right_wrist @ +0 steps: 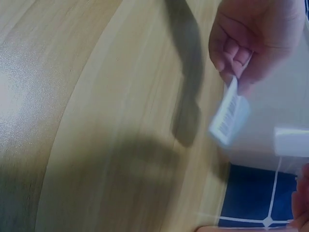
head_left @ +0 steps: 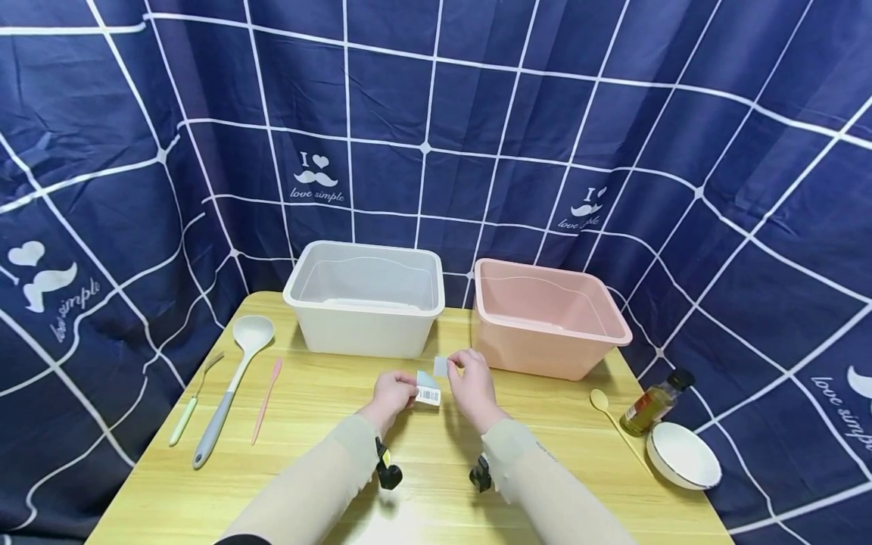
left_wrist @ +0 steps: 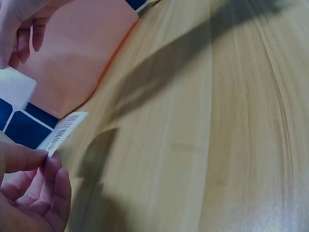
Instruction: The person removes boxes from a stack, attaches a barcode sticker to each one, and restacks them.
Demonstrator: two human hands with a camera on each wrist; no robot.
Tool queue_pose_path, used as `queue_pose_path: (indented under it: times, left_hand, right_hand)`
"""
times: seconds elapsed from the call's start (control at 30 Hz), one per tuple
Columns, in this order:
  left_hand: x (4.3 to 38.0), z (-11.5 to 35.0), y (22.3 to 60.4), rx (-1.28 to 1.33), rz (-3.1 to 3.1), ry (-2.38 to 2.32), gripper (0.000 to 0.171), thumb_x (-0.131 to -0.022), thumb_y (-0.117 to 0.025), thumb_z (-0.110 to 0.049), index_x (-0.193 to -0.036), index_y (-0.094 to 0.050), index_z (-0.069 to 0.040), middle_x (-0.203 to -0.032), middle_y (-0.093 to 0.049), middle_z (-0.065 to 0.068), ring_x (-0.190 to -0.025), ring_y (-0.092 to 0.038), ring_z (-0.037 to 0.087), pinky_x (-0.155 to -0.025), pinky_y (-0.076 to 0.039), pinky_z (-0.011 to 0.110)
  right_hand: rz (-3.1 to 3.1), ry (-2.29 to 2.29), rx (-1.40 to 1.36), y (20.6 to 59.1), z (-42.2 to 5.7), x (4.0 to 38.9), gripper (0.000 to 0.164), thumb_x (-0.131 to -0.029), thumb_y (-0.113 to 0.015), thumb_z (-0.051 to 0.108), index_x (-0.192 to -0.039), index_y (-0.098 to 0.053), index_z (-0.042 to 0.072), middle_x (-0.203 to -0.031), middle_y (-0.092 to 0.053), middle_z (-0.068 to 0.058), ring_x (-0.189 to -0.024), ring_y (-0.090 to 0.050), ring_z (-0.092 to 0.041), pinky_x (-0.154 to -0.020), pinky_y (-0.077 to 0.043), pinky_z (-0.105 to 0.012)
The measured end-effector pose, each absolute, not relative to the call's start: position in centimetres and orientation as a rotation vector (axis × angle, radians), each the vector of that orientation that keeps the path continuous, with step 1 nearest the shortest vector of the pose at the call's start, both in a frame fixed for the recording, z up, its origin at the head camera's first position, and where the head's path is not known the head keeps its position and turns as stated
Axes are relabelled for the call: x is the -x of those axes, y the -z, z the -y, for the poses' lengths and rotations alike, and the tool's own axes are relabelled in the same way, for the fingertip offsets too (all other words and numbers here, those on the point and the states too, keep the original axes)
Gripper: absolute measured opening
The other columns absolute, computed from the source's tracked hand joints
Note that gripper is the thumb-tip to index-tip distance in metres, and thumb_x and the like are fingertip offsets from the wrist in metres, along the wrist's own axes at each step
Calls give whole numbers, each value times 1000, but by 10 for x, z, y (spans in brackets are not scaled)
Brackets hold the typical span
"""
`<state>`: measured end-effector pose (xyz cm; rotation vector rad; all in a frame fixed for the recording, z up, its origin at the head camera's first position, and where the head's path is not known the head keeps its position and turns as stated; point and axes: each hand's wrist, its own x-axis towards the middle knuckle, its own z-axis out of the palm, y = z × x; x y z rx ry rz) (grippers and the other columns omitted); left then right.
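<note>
Between thumb and fingers my left hand (head_left: 393,393) pinches a small folded card or label (head_left: 428,394), white with a printed barcode on one side and pale blue on the other. The barcode side (left_wrist: 65,130) faces up in the left wrist view. Just to its right, my right hand (head_left: 473,382) pinches the edge of a small pale rectangular piece (head_left: 440,366), with rounded corners visible in the left wrist view. A narrow gap separates the two pieces. Both hands are over the table, in front of the white tub (head_left: 361,333) and the pink tub (head_left: 531,356).
On the left of the wooden table (head_left: 327,439) lie a green-handled fork (head_left: 187,412), a grey-handled ladle (head_left: 235,382) and a slim pink utensil (head_left: 267,400). At right are a yellow spoon (head_left: 599,400), an oil bottle (head_left: 647,409) and a white bowl (head_left: 683,456). A blue curtain (head_left: 470,174) surrounds the table.
</note>
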<state>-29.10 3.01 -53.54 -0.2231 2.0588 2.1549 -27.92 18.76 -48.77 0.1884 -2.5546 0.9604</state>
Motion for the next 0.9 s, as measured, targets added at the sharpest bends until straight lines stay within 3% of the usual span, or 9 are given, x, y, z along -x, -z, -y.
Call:
queue_pose_path:
  times: [0.13,0.4,0.53,0.7,0.9]
  left_hand:
    - [293,-30,543,230,-2227,-2070,10,-76,-64,16,-83,-63,9,-74,-58,12,-57,-54,14,-50,-48,21]
    - [294,-23,549,149,-2695,-1697,15,-71,-67,7,-76,-58,-5,-75,-58,7,-71,-54,25,-65,-45,35]
    - [292,-22,546,190,-2729,-1576,14,-77,-69,-2,-81,-58,-8,-80,-59,6,-73,-54,25,-66,-44,38]
    - [287,-31,533,159,-2653,-1761,10,-83,-74,-8,-85,-64,-7,-77,-61,4,-70,-56,20,-64,-46,34]
    - [286,-51,511,-27,-2416,-2133,12,-84,-75,-8,-77,-69,0,-67,-59,0,-60,-52,12,-57,-47,25]
  right_hand:
    - [2550,-975,-183,487,-188,278,6,-93,-65,6,-90,-69,6,-93,-63,-3,-93,-56,-22,-83,-49,-39]
    - [2556,-977,-170,490,-189,277,6,-93,-65,7,-89,-70,7,-93,-63,-2,-93,-56,-21,-83,-48,-38]
    - [2557,-988,-168,491,-190,276,6,-93,-65,7,-89,-70,8,-93,-62,-1,-92,-56,-20,-83,-49,-39]
    - [2563,-1013,-168,494,-192,274,6,-93,-65,7,-89,-70,7,-93,-62,-1,-92,-56,-21,-83,-49,-39]
    - [2527,-1005,-183,498,-192,272,5,-91,-66,5,-89,-70,4,-92,-62,-4,-92,-56,-23,-83,-49,-40]
